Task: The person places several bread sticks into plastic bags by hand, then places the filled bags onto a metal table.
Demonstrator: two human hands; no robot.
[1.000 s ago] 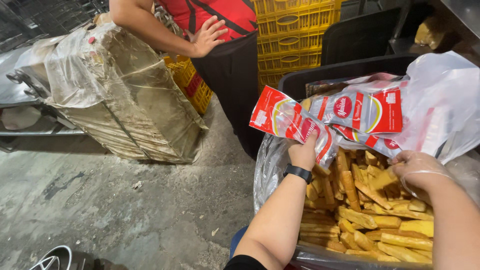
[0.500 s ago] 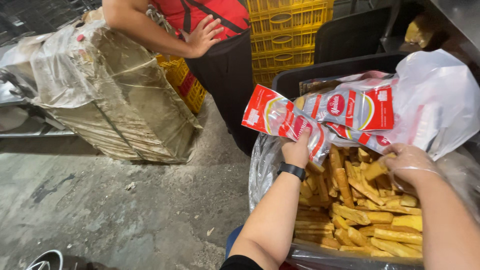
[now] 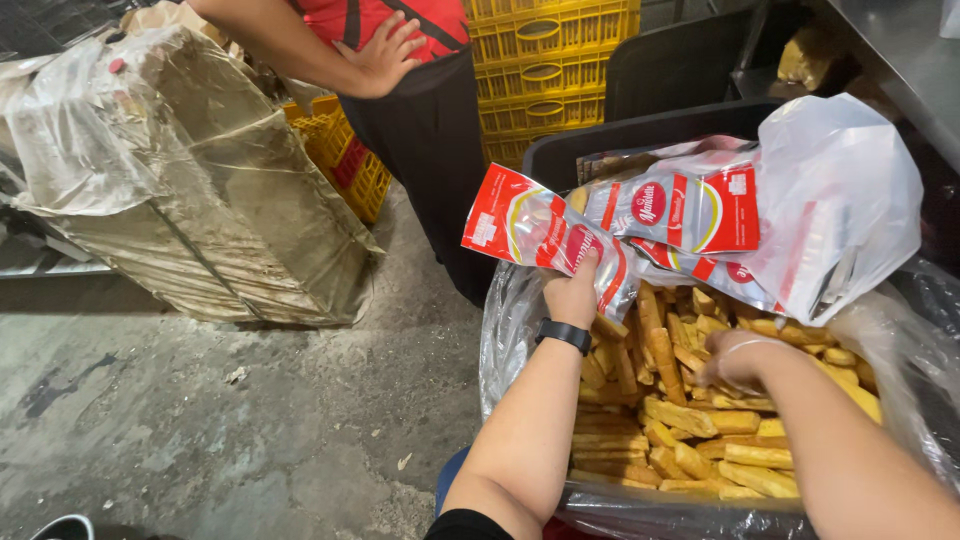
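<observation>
My left hand (image 3: 573, 291), with a black watch on its wrist, grips a red-and-clear empty packet (image 3: 535, 229) by its lower edge and holds it up over the bin. More empty packets (image 3: 690, 215) of the same kind lie fanned out behind it, beside a clear plastic bag (image 3: 840, 200). My right hand (image 3: 738, 357) reaches down among the yellow finger-shaped snack sticks (image 3: 690, 415) that fill a plastic-lined black bin (image 3: 520, 330); its fingers are curled in the pile and mostly hidden.
Another person in a red top and black apron (image 3: 420, 150) stands just left of the bin, hand on hip. A plastic-wrapped cardboard bundle (image 3: 190, 190) sits on the concrete floor at left. Yellow crates (image 3: 545, 70) are stacked behind.
My right hand has dropped from above the sticks down into the pile. My left hand stays raised with the packet.
</observation>
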